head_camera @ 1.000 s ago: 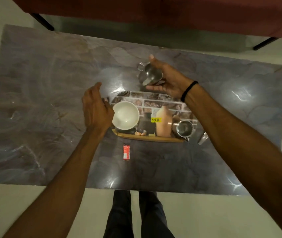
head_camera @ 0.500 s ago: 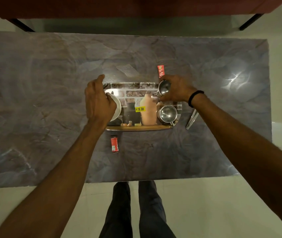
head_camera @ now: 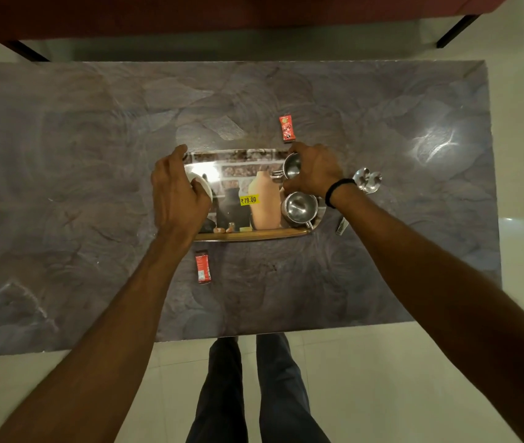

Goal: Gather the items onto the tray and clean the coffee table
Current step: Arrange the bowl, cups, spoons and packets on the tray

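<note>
A printed tray (head_camera: 254, 234) lies mid-table on the grey marble coffee table (head_camera: 382, 266). On it stand a peach bottle (head_camera: 265, 203) with a yellow price tag, a steel cup (head_camera: 299, 208) and a white bowl (head_camera: 204, 187) mostly hidden by my left hand. My right hand (head_camera: 313, 169) is shut on a second steel cup (head_camera: 292, 166) at the tray's far right corner. My left hand (head_camera: 177, 193) covers the tray's left end, fingers curled over the bowl. Two red sachets lie off the tray, one beyond it (head_camera: 287, 128) and one in front (head_camera: 203, 266). Steel spoons (head_camera: 367, 180) rest right of the tray.
A dark red sofa (head_camera: 222, 11) with black legs runs along the far side of the table. Pale floor tiles surround the table, and my legs (head_camera: 254, 394) stand at its near edge.
My right hand has brought the steel cup from beyond the tray down onto its far right corner. My left hand moved over the bowl. The view shifted, showing the far sachet.
</note>
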{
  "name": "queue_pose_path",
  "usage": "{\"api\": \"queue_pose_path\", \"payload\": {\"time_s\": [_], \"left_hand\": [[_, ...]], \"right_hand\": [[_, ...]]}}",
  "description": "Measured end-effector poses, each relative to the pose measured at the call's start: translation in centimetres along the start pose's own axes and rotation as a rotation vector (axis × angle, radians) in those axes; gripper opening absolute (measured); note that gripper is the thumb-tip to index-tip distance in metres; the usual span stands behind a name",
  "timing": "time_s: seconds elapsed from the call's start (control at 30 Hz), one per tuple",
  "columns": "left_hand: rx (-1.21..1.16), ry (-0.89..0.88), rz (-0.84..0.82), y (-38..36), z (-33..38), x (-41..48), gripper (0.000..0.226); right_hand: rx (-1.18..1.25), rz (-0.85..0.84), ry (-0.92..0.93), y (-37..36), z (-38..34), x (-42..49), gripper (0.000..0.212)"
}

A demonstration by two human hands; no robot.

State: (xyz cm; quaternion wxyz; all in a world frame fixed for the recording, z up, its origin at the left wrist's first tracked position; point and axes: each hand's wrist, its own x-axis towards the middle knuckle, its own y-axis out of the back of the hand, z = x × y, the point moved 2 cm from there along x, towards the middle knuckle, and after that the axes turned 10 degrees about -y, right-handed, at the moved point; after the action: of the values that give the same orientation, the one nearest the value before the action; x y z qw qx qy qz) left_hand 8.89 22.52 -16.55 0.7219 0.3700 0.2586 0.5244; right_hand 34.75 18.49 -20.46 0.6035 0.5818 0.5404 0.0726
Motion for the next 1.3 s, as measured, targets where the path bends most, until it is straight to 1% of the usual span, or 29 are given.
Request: {"api": "queue_pose_path", "payload": {"time_s": [0.13,0.2,0.27,0.33,0.37,0.43,0.5,0.57,0.6,0.73,0.83,0.9,1.03,1.1,1.17,1.23,1.3], "left_hand": [[-0.002,-0.014,0.001,-0.2,0.0,-0.2,0.060],[-0.008,-0.018,-0.002,-0.3,0.2,-0.4,0.060],[-0.017,-0.020,-0.003,-0.3,0.5,-0.5,0.060],[-0.032,-0.024,-0.010,-0.4,0.6,-0.6,0.060],[-0.039,-0.030,-0.010,-0.6,0.6,-0.7,0.060],[-0.045,-0.046,-0.011,-1.0,0.6,-0.8,0.060],[-0.054,-0.070,-0.009,-1.5,0.8,-0.9,0.061],[-0.071,-0.082,-0.012,-2.3,1.3,-1.2,0.061],[-0.081,-0.086,-0.012,-2.7,1.5,-1.3,0.060],[-0.072,-0.086,-0.024,-4.3,2.3,-1.6,0.057],[-0.074,-0.070,-0.049,-5.0,2.9,-1.8,0.061],[-0.071,-0.075,-0.050,-5.3,3.2,-1.7,0.061],[-0.087,-0.085,-0.049,-5.6,3.5,-1.4,0.059],[-0.104,-0.077,-0.043,-5.5,3.3,-1.4,0.060],[-0.118,-0.071,-0.030,-5.2,3.1,-1.4,0.061],[-0.128,-0.054,-0.013,-4.8,2.8,-1.4,0.062],[-0.134,-0.038,-0.001,-4.4,2.4,-1.3,0.061]], "right_hand": [[0.063,0.009,0.026,0.5,0.3,-0.6,0.082],[0.151,0.063,0.011,1.4,0.9,-1.6,0.075],[0.292,0.186,-0.048,2.2,2.5,-2.6,0.052],[0.412,0.335,-0.169,2.6,5.5,-3.4,0.023],[0.445,0.388,-0.247,2.7,7.3,-3.6,0.016],[0.508,0.431,-0.423,2.4,11.2,-3.6,0.015],[0.552,0.399,-0.554,2.1,14.4,-3.3,0.022],[0.615,0.337,-0.615,1.6,16.6,-2.9,0.034],[0.652,0.309,-0.624,1.4,17.3,-2.6,0.036],[0.701,0.276,-0.571,1.2,17.9,-1.7,0.027],[0.715,0.244,-0.514,1.2,17.7,-1.1,0.023],[0.715,0.229,-0.497,1.1,17.9,-0.7,0.014],[0.750,0.203,-0.543,1.4,18.0,-1.4,0.017],[0.712,0.225,-0.570,1.9,18.2,-2.3,0.018],[0.628,0.256,-0.554,2.4,18.8,-3.3,0.022],[0.560,0.269,-0.512,2.8,19.4,-4.3,0.020],[0.585,0.248,-0.479,3.0,19.6,-5.0,0.017]]}}
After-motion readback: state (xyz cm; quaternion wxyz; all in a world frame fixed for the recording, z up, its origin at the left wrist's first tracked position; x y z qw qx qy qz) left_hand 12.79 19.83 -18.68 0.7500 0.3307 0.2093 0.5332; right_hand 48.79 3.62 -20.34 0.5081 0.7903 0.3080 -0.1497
